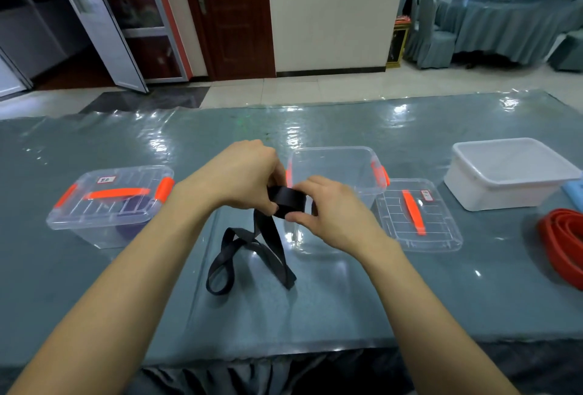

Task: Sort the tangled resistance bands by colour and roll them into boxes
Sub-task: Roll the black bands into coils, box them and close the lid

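Observation:
A black resistance band [285, 202] is partly rolled into a coil held above the table. My left hand [243, 176] grips the coil from the left and my right hand [328, 208] pinches it from the right. The loose tail of the band [252, 252] hangs down and lies looped on the table. Behind my hands stands an open clear box [334, 164] with orange clips. A red band [561, 243] lies coiled at the right edge.
A closed clear box [110, 202] with an orange handle, holding something dark, stands at the left. A clear lid [416, 214] lies right of the open box. A white tub [511, 173] sits far right. The table [94, 284] has a glossy plastic cover.

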A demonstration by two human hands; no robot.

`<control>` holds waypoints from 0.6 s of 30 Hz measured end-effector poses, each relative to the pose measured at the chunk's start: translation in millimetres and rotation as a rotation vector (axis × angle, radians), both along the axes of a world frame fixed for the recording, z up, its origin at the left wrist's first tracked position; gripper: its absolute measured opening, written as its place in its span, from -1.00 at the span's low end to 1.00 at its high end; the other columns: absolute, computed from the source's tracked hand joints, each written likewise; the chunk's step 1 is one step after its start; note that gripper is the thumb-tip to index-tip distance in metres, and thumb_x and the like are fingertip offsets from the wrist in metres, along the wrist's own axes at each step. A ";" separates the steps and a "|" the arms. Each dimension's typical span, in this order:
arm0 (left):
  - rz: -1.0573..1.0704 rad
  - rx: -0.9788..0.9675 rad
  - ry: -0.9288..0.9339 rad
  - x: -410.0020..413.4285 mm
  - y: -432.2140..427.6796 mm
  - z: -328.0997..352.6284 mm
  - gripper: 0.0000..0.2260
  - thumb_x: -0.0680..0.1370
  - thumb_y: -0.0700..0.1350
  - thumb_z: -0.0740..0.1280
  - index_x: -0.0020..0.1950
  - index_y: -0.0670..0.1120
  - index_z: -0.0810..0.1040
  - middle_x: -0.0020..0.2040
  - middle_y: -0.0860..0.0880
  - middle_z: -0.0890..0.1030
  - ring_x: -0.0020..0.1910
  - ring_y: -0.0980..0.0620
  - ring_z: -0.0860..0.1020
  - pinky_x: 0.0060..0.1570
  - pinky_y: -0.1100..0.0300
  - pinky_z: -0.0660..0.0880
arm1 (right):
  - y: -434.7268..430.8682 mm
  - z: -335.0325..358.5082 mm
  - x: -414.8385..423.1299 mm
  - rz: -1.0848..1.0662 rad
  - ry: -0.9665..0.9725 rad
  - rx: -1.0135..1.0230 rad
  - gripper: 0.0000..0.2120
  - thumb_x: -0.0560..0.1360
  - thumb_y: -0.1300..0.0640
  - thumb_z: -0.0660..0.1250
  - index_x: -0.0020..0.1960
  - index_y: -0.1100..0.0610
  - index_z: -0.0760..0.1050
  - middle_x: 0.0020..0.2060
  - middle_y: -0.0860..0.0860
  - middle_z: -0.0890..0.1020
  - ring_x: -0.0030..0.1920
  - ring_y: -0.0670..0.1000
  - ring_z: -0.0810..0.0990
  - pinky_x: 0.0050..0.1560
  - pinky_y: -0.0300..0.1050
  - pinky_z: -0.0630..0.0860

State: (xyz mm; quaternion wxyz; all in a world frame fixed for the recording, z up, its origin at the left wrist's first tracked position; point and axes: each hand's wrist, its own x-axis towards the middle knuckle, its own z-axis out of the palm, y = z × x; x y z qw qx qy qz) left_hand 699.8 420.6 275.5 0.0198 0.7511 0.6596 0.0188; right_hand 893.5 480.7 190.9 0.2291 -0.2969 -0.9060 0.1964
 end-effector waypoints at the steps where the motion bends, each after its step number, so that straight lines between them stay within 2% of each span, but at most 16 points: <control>1: -0.006 0.004 -0.011 -3.4 1.5 1.1 -0.74 0.31 0.03 0.59 -0.02 0.13 0.80 -0.19 0.18 0.77 -0.14 0.14 0.73 -0.04 0.04 0.67 | 1.3 0.7 -0.6 0.006 0.045 -0.017 -0.67 0.54 -0.03 0.57 0.22 0.08 0.66 -0.07 -0.14 0.52 -0.16 -0.03 0.50 -0.01 -0.07 0.50; 2: -0.006 0.007 -0.095 -9.1 2.4 1.2 -0.75 0.33 0.01 0.61 -0.01 0.14 0.80 -0.17 0.20 0.77 -0.12 0.20 0.73 -0.01 0.08 0.68 | 4.0 1.3 0.8 0.007 0.115 -0.049 -0.70 0.52 0.02 0.59 0.19 0.11 0.67 -0.11 -0.13 0.52 -0.19 -0.02 0.53 -0.04 -0.10 0.50; 4: -0.006 0.009 -0.423 -22.1 0.5 -1.8 -0.71 0.38 -0.07 0.70 0.07 0.12 0.81 -0.09 0.21 0.80 -0.03 0.25 0.75 0.10 0.22 0.67 | 10.2 3.5 5.7 -0.022 0.287 -0.164 -0.72 0.48 0.11 0.64 0.15 0.10 0.70 -0.14 -0.09 0.56 -0.24 0.00 0.61 -0.10 -0.16 0.54; 6: -0.024 0.037 -0.801 -29.7 -2.6 -4.8 -0.63 0.39 -0.12 0.73 0.18 0.05 0.80 0.03 0.12 0.82 0.09 0.15 0.77 0.16 0.30 0.64 | 14.9 8.4 8.6 -0.021 0.512 -0.369 -0.73 0.45 0.20 0.66 0.11 0.09 0.70 -0.13 -0.02 0.65 -0.25 0.08 0.71 -0.16 -0.18 0.60; 8: -0.028 0.124 -1.087 -28.3 -2.2 -6.6 -0.58 0.36 -0.14 0.69 0.20 0.00 0.77 0.09 0.01 0.82 0.15 0.03 0.78 0.19 0.24 0.65 | 18.8 15.3 7.3 0.035 0.697 -0.561 -0.73 0.47 0.20 0.64 0.13 0.09 0.71 -0.12 0.07 0.74 -0.24 0.14 0.75 -0.10 -0.14 0.65; 10: -0.003 0.217 -1.264 -22.8 2.4 -6.4 -0.57 0.35 -0.17 0.69 0.20 -0.03 0.76 0.11 -0.06 0.81 0.16 -0.02 0.78 0.17 0.20 0.67 | 21.3 23.5 2.9 0.079 0.804 -0.701 -0.72 0.50 0.13 0.61 0.19 0.05 0.70 -0.05 0.14 0.77 -0.16 0.18 0.78 0.05 -0.05 0.69; 14: 0.026 0.292 -1.315 -16.5 11.9 -3.5 -0.64 0.41 -0.21 0.66 0.19 -0.08 0.76 0.08 -0.12 0.81 0.11 -0.05 0.79 0.10 0.23 0.66 | 22.2 32.6 -7.8 0.193 1.051 -0.984 -0.55 0.53 0.17 0.54 0.36 0.26 0.58 0.24 0.24 0.71 0.03 0.25 0.79 0.13 -0.04 0.69; 16: 0.039 0.289 -1.290 -17.9 14.8 0.8 -0.66 0.37 -0.16 0.70 0.12 -0.06 0.79 0.04 -0.14 0.82 0.06 -0.07 0.80 0.08 0.21 0.68 | 24.4 34.3 -6.4 0.207 1.020 -1.001 -0.57 0.52 0.22 0.55 0.34 0.27 0.56 0.27 0.22 0.69 0.04 0.29 0.79 0.09 -0.04 0.70; 18: 0.058 0.256 -1.226 -23.0 16.0 7.1 -0.68 0.30 -0.13 0.74 0.03 0.01 0.83 -0.02 -0.14 0.82 -0.02 -0.06 0.81 0.04 0.21 0.68 | 29.6 39.2 2.3 0.173 0.840 -0.910 -0.63 0.52 0.26 0.59 0.28 0.20 0.60 0.18 0.16 0.74 -0.02 0.24 0.80 -0.03 -0.10 0.70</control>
